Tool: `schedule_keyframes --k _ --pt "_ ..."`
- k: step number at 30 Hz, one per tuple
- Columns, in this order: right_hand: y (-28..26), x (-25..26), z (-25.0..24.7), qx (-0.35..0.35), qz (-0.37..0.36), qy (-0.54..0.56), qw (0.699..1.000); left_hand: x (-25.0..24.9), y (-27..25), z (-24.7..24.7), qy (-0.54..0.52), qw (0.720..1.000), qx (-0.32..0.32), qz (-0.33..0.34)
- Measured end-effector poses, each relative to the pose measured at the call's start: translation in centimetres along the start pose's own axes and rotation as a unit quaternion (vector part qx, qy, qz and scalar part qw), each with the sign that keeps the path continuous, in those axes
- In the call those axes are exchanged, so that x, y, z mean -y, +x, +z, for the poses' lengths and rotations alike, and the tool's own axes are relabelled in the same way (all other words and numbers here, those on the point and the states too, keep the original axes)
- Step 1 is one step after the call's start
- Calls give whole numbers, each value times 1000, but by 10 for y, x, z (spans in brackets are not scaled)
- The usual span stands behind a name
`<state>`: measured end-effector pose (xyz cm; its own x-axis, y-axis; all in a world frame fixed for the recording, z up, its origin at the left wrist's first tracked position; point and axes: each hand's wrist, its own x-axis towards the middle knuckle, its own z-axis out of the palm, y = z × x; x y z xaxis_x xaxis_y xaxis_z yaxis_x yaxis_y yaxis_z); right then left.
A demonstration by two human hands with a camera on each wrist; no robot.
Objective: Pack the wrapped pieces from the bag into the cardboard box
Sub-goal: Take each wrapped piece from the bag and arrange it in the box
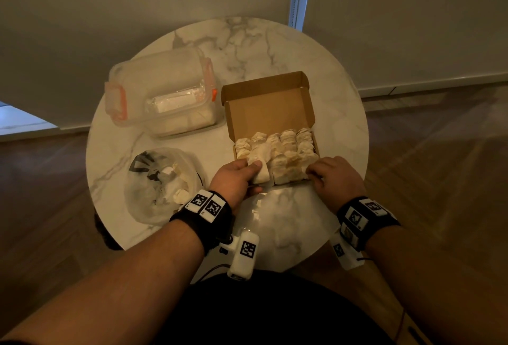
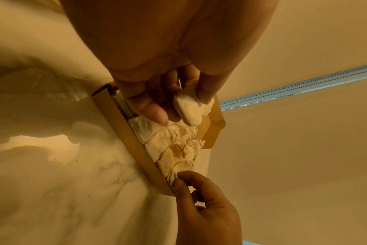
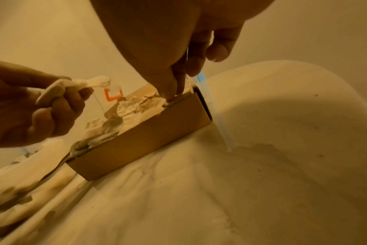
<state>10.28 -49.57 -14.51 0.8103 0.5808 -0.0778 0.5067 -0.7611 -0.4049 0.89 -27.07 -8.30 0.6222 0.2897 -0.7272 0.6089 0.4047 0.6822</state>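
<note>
The open cardboard box sits mid-table with its lid standing up, and rows of wrapped pieces fill it. My left hand holds one white wrapped piece over the box's near-left part, pinched between thumb and fingers. The piece hovers just above the packed ones. My right hand is at the near-right corner, with thumb and forefinger pinching the front wall there. The clear plastic bag lies left of my left wrist, with several pieces inside.
A clear plastic container with orange clips stands at the back left, close beside the box. The round marble table has bare surface in front of the box and behind it. Wooden floor surrounds the table; a wall is behind.
</note>
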Motion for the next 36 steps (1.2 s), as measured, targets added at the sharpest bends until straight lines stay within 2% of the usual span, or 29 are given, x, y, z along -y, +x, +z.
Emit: schedule_keyframes --k 6,8,9,10,11,13,14,15,17,21,22,24,27,28,31,32,33,36 --pt "-1 3 -4 41 -11 -38 998 -5 -2 10 -16 999 40 -7" --pt "1 12 -12 17 15 36 999 -7 -5 15 -21 998 63 -8" --pt "3 20 -19 5 46 116 992 -8 -5 17 -23 997 77 -6" --pt "5 28 -26 1 88 224 971 -9 -6 19 -22 996 90 -4" --pt "8 36 -33 12 132 344 929 -8 -6 20 -18 995 101 1" --pt "14 49 -43 55 193 533 822 -8 -7 25 -11 992 124 5" --pt "17 52 -45 71 204 581 785 -8 -8 27 -7 991 134 5" --pt "19 52 -45 75 208 600 769 -8 -8 29 1 990 141 7" --pt "21 53 -45 62 213 614 758 -8 -7 31 28 989 143 12" --pt "23 46 -51 13 255 685 682 -4 -2 25 60 991 116 20" --pt "22 42 -54 2 264 690 674 -2 -1 23 58 992 106 18" --pt "21 34 -57 -19 282 671 685 2 0 18 64 994 88 14" --pt "17 24 -60 -27 302 603 738 12 4 11 116 991 60 10" --pt "16 20 -59 -22 302 562 769 16 6 9 134 990 52 9" --pt "16 9 -50 18 257 352 900 23 9 4 179 983 38 19" --pt "16 8 -47 32 237 288 927 24 9 3 195 980 36 27" --pt "16 8 -44 40 222 246 943 25 10 2 209 977 33 34" --pt "18 13 -34 51 193 205 958 23 11 1 236 970 29 48"
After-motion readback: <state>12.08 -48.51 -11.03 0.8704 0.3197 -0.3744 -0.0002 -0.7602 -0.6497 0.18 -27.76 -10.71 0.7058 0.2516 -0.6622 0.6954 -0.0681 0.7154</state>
